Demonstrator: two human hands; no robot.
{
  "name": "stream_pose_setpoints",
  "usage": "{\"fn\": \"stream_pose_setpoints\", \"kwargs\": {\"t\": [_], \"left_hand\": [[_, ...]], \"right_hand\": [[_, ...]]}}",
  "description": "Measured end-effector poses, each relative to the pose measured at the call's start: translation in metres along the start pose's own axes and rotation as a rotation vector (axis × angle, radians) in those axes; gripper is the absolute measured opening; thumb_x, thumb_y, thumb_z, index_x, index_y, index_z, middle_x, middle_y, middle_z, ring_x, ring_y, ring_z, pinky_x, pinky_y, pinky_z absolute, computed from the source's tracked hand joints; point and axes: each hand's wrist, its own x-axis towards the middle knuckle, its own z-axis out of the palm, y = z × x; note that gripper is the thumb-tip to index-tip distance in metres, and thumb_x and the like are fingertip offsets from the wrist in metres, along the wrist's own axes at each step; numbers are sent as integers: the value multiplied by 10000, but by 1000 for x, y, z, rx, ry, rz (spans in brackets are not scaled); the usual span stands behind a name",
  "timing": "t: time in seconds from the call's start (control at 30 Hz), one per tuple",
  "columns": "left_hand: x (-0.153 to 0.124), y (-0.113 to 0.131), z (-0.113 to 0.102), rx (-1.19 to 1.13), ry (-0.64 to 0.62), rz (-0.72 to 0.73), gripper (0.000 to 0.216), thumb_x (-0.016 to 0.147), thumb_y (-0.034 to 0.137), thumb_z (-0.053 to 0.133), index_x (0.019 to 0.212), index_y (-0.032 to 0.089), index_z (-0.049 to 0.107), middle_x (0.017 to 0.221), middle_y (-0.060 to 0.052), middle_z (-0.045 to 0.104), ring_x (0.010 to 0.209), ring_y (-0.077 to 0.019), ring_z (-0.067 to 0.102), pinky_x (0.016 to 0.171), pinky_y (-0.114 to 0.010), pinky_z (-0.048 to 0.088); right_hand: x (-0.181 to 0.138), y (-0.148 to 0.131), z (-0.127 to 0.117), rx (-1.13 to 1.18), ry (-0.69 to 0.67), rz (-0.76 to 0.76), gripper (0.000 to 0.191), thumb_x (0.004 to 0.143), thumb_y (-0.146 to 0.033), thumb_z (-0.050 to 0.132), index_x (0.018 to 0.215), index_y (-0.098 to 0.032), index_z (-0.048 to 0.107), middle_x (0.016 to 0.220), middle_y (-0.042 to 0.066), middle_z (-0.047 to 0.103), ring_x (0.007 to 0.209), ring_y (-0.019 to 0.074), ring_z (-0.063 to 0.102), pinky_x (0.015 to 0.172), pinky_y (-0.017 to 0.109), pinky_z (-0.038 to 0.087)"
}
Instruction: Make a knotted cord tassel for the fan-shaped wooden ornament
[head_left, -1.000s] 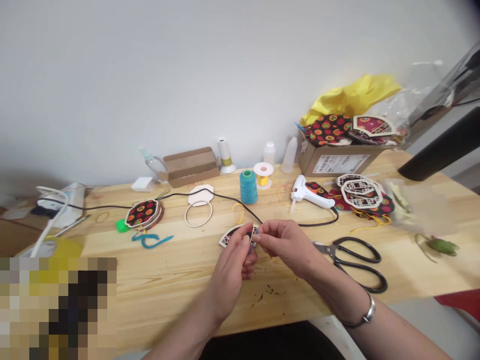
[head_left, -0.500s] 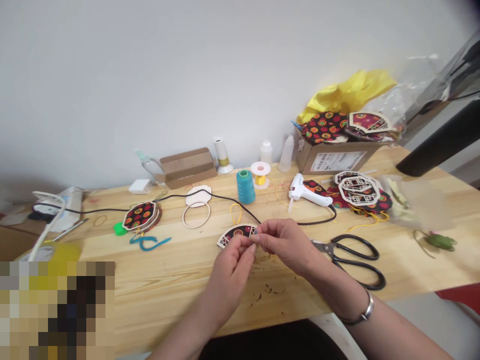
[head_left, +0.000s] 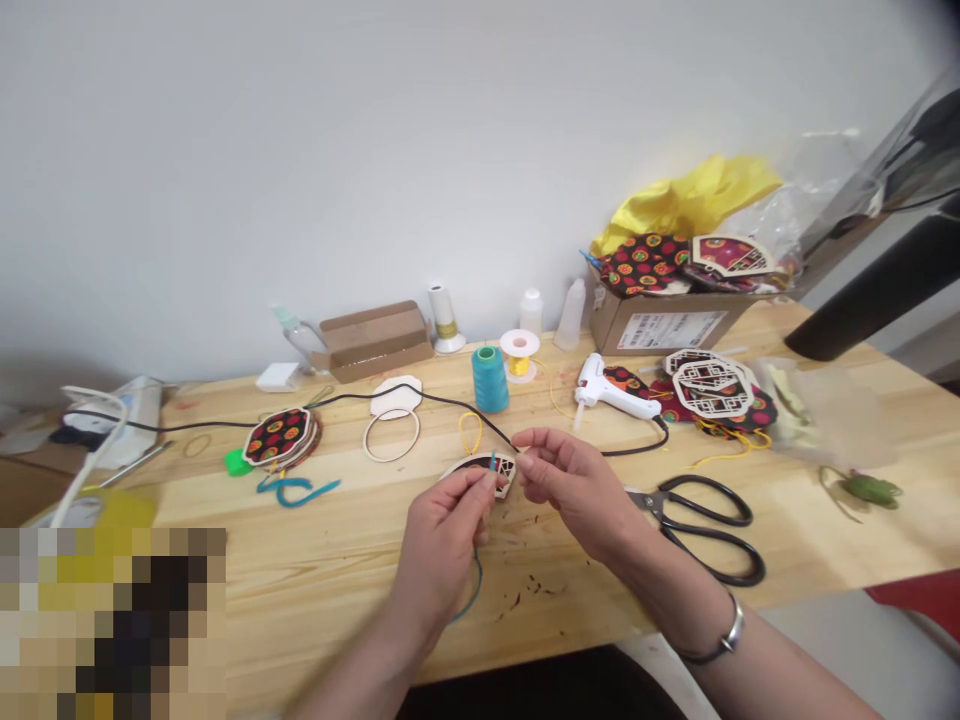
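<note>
My left hand (head_left: 450,525) is closed in a pinch on a blue thread (head_left: 478,580), whose short end pokes up above the fingertips while the rest hangs below the hand. To its right, a small gap away, is my right hand (head_left: 570,485), thumb and forefinger pressed together; what they hold, if anything, is too small to make out. Behind the fingers lies a fan-shaped wooden piece (head_left: 506,472) with dark patterned fabric and lattice, partly covered by my left hand. A yellow cord loop (head_left: 470,432) lies at its top edge.
Black-handled scissors (head_left: 709,530) lie right of my right hand. Behind stand a blue thread cone (head_left: 490,380), a yellow cord spool (head_left: 519,357) and a white glue gun (head_left: 615,388) with its black cable. Fabric pieces (head_left: 281,437) are stacked left; a full cardboard box (head_left: 660,320) stands back right.
My hands have come apart, the left moving slightly left and down. The blue thread's end and its hanging length now show at the left hand.
</note>
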Motion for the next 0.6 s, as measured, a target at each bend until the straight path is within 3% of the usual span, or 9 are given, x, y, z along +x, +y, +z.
{"fn": "stream_pose_setpoints", "kwargs": {"t": [0.17, 0.3, 0.6], "left_hand": [[2, 0, 2, -111, 78, -26, 212, 690, 323, 706, 752, 120, 700, 612, -7, 587, 434, -23, 290, 406, -174, 194], [3, -1, 3, -150, 88, -41, 236, 678, 324, 723, 774, 108, 714, 671, -51, 650, 419, -9, 278, 398, -167, 199], [0, 9, 7, -333, -2, -126, 220, 648, 293, 768, 731, 96, 717, 566, 41, 454, 459, -14, 242, 413, -148, 214]], "right_hand": [[0, 5, 0, 85, 84, -129, 322, 735, -255, 685, 996, -183, 511, 604, -71, 526, 538, 63, 439, 537, 204, 337], [-3, 4, 5, 16, 181, -271, 267, 765, -236, 652, 984, -200, 504, 632, -67, 551, 554, 66, 484, 549, 199, 382], [-16, 26, 21, -464, 180, -494, 221, 841, -153, 528, 1030, -253, 476, 741, -37, 627, 709, 108, 600, 689, 235, 469]]}}
